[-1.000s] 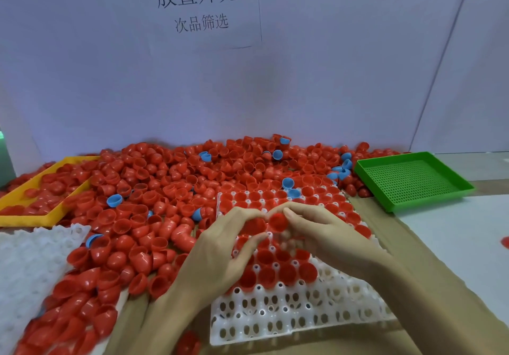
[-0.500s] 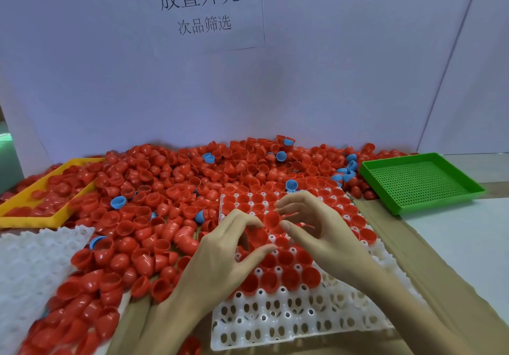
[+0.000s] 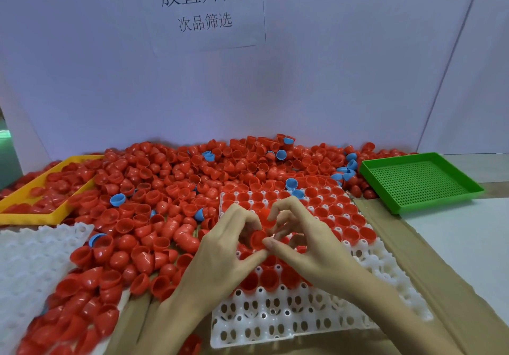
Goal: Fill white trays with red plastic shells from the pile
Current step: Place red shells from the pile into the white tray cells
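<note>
**Both hands hold red shells over a half-filled tray**

A pale, smooth wall (image 3: pixel 330 79) backs the bench, with a paper sign (image 3: pixel 203 5) printed in black characters stuck to it. Below it spreads the pile (image 3: pixel 170 189) of glossy red plastic shells, rounded half-domes lying every way up, some showing hollow insides, with a few blue shells (image 3: pixel 118 199) scattered among them. The pile runs from the wall forward to the near left corner and laps over the far edge of the white tray (image 3: pixel 275 324).

That tray is moulded white plastic, a grid of round cups with holes in the walls. Its far rows each carry a red shell sitting open side up; the two nearest rows are bare. It rests on brown cardboard (image 3: pixel 429 280).

A second white tray (image 3: pixel 30 258), matte and bumpy, lies at the left, partly buried by shells. Behind it a yellow tray (image 3: pixel 24 217) with a straight rim holds more red shells. At the right a green tray (image 3: pixel 418 181), rectangular with a perforated floor, sits beside the pile.

The left hand (image 3: pixel 220 252) and right hand (image 3: pixel 311 241) meet above the tray's middle, thumbs touching. The left fingers curl round a red shell (image 3: pixel 257 240); the right fingertips pinch another shell (image 3: pixel 266 218) just beyond it.
</note>
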`<move>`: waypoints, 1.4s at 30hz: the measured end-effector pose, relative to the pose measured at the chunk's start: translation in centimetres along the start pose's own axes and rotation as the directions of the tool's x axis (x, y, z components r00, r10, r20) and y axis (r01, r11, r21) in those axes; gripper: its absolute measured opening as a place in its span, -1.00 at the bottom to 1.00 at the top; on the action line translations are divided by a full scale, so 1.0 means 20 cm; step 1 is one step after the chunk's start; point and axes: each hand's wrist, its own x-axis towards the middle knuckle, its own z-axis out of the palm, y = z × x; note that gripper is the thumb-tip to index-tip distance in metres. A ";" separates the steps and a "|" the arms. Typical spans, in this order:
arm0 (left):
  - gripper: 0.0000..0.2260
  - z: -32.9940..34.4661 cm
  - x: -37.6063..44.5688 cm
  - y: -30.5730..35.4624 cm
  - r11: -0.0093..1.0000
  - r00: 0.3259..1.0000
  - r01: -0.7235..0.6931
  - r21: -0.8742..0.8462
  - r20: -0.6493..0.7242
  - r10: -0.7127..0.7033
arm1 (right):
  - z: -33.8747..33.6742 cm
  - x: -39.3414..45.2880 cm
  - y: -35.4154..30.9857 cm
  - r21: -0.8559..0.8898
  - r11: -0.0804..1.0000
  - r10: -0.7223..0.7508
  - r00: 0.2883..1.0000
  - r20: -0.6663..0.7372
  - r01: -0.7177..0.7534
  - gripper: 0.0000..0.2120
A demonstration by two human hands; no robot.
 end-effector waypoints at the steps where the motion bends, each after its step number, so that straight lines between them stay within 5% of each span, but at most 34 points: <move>1: -0.74 0.00 0.00 0.00 1.000 1.000 -0.018 0.008 0.014 0.018 | 0.01 0.00 0.01 -0.023 1.000 0.007 1.000 0.006 -0.006 -0.74; 8: -0.62 0.02 -0.01 0.00 0.998 0.992 -0.030 -0.063 0.119 0.037 | -0.12 0.03 0.06 -0.116 0.987 0.106 0.994 -0.015 -0.107 -0.82; 16: -0.68 -0.04 0.00 -0.06 0.972 0.995 -0.031 0.233 0.098 0.008 | -0.53 0.00 0.09 -0.178 0.930 0.361 0.887 0.288 -0.321 -0.86; 30: -0.72 -0.04 -0.01 -0.10 0.960 0.991 0.005 0.279 0.129 -0.043 | -0.57 -0.03 0.07 -0.186 0.917 0.399 0.819 0.412 -0.353 -0.89; 42: -0.71 -0.06 0.01 -0.10 0.958 0.985 0.018 0.285 0.160 -0.066 | -0.52 -0.01 0.09 -0.180 0.947 0.319 0.849 0.422 -0.267 -0.83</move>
